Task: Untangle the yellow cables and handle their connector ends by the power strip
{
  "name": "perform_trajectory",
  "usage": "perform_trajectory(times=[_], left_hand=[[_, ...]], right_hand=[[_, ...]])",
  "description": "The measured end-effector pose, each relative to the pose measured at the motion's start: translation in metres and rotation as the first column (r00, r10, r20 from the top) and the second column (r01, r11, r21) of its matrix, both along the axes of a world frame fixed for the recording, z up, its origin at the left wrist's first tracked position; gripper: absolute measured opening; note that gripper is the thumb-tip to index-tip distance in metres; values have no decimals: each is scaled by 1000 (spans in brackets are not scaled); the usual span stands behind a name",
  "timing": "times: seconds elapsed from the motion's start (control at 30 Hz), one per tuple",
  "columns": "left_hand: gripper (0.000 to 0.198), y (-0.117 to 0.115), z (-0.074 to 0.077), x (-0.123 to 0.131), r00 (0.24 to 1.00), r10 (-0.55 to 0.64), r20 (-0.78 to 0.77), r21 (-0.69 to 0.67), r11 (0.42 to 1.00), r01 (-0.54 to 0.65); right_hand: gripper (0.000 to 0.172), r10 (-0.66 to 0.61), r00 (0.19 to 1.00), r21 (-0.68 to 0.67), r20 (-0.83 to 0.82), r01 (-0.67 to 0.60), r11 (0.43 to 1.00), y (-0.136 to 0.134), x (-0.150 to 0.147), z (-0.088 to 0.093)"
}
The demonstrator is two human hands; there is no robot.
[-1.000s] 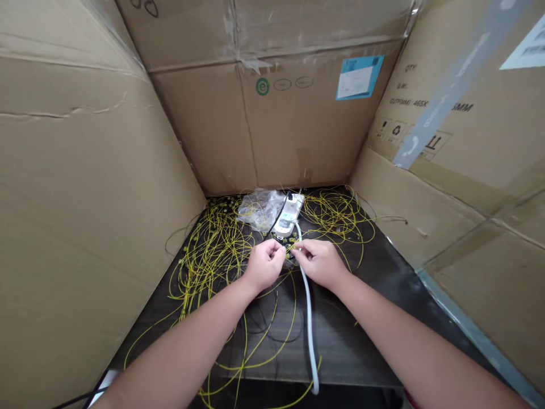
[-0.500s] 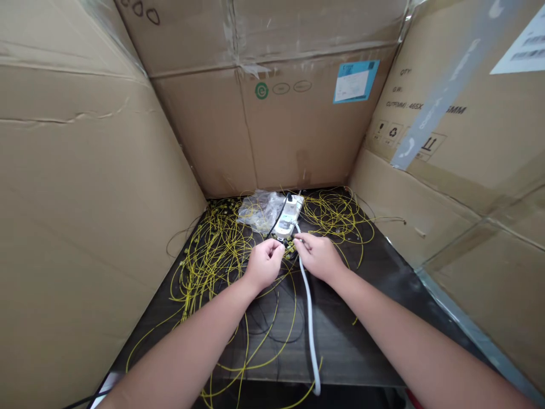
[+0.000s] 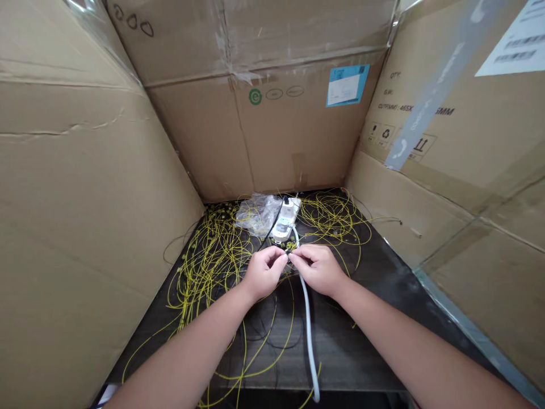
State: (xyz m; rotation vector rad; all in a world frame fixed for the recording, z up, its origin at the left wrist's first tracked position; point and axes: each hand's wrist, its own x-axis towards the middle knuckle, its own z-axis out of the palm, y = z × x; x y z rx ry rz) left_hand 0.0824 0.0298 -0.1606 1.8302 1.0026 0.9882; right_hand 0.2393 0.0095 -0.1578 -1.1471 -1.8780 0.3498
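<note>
My left hand and my right hand meet over the middle of the dark table, thumb and finger pinched on each. Between their fingertips is a small dark piece, too small to name. Just beyond the hands lies a white power strip with a black plug in its far end. A thick white cable runs beside my right hand toward the front edge. Small yellow and black bits lie right behind the fingertips. To the left spreads a tangle of thin yellow wires.
Cardboard boxes wall in the table at the left, back and right. A crumpled clear plastic bag lies left of the power strip. More yellow wire is coiled at the back right. The table's front edge shows below.
Both hands have come closer toward me, and their fingertips now meet at the small dark piece. The view has shifted slightly.
</note>
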Motion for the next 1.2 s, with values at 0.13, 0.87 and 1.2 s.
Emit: perform_trajectory(times=[0.13, 0.87, 1.2], left_hand=[[25, 0, 1, 0, 998, -57, 11, 67, 996, 56], [16, 13, 6, -13, 990, 108, -89, 547, 836, -42], [17, 15, 11, -22, 969, 183, -164, 623, 781, -42]], right_hand=[[24, 68, 997, 73, 42, -71, 995, -2, 2, -1], [21, -524, 840, 380, -142, 535, 755, 10, 63, 19], [17, -738, 607, 243, -295, 794, 557, 21, 90, 16]])
